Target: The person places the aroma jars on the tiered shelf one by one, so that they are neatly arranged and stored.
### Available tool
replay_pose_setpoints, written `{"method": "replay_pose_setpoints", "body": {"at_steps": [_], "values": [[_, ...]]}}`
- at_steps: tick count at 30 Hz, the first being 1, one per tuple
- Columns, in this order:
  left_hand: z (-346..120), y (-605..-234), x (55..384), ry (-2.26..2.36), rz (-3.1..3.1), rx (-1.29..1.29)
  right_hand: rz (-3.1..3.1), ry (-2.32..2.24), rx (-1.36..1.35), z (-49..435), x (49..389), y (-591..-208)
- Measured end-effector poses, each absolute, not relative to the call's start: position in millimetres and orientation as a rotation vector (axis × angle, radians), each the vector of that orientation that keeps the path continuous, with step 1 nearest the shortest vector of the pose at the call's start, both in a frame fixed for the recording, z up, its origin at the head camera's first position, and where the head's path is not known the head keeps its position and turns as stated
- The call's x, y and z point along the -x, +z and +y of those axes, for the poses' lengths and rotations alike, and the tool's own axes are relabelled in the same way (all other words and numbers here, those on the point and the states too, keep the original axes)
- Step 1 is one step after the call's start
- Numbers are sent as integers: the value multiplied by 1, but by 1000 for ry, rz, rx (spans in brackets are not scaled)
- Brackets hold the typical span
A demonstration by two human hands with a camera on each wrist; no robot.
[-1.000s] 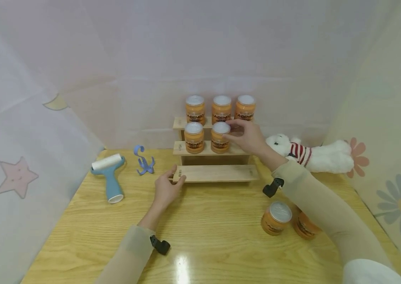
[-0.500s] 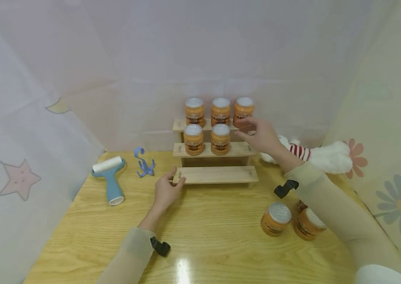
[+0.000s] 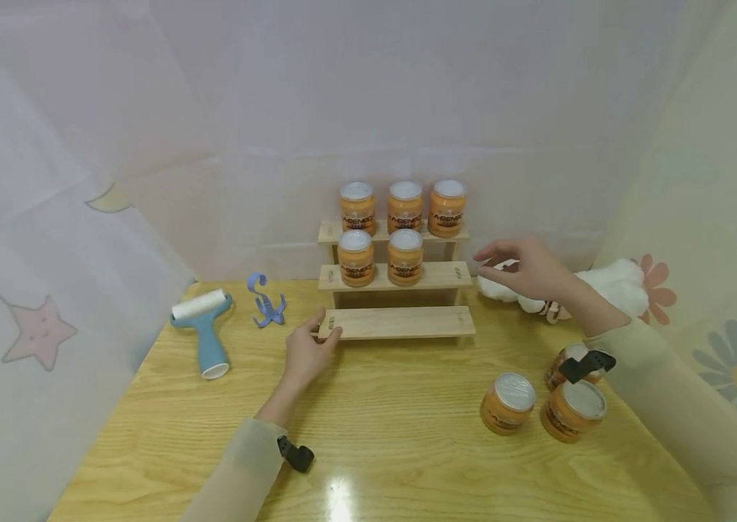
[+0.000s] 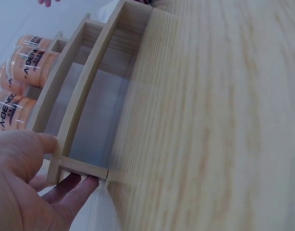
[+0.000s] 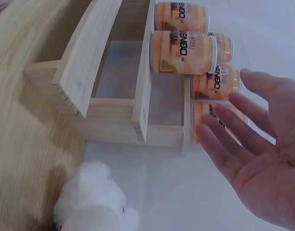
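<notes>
A three-step wooden display rack (image 3: 401, 323) stands on the table against the back cloth. Three orange jars with silver lids, one the right-hand jar (image 3: 448, 209), line its top step. On the middle step stand a left jar (image 3: 356, 259) and another jar (image 3: 405, 257) beside it; the bottom step is bare. My left hand (image 3: 306, 353) grips the left end of the bottom step, thumb on the board and fingers against the side support (image 4: 85, 168). Off the rack's right side, my right hand (image 3: 531, 268) hovers in the air with loosely extended fingers, holding nothing (image 5: 263, 144).
Three more jars stand at the right: a near-left jar (image 3: 507, 404), a near-right jar (image 3: 573, 411) and one partly behind my wrist camera (image 3: 586, 365). A white plush toy (image 3: 616, 286) lies behind my right arm. A blue lint roller (image 3: 206, 330) and purple hook (image 3: 267, 301) lie left.
My right hand has let go of the right jar on the middle step and drawn away to the right. The left hand keeps its grip on the rack.
</notes>
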State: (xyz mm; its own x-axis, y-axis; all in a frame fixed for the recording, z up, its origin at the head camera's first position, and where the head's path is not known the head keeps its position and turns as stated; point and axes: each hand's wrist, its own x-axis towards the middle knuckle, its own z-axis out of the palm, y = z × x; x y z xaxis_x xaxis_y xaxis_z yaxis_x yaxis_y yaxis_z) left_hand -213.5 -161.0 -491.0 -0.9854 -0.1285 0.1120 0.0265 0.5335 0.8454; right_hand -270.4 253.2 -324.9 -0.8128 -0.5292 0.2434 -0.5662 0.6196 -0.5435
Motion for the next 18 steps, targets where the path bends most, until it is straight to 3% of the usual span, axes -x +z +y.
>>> {"method": "replay_pose_setpoints", "body": {"at_steps": [18], "values": [[-160,-488,212,-1454,-2606,-109,-2999,1013,-1417,280,215,-347]]}}
